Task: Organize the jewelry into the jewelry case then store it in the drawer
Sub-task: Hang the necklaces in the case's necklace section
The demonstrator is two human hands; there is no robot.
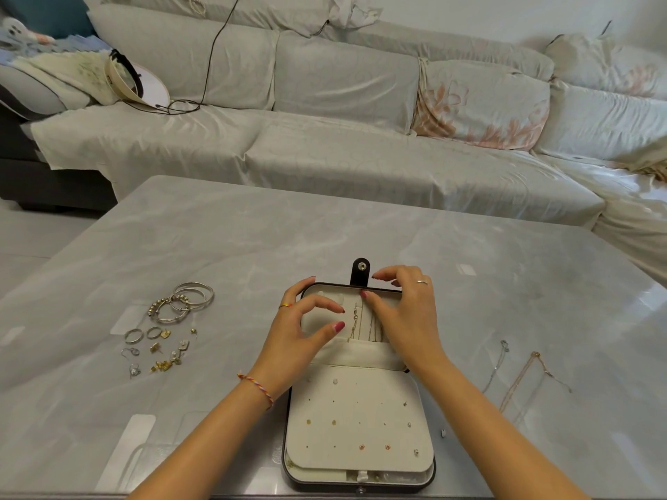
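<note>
Two hands, left (301, 332) and right (400, 308), are held curled over the lid of the open jewelry case (357, 409) on the worktop (252, 240), apparently hanging a necklace (355, 321), though contact cannot be told, bangles (187, 301) lying left.

Case (357, 424): dark leather-look shell, matt cream lining, metal snap; bangles (187, 301) and rings (134, 335): shiny silver and gold metal; table (252, 240): glossy grey marble-look top; sofa (343, 102): smooth pale cloth cover.
</note>
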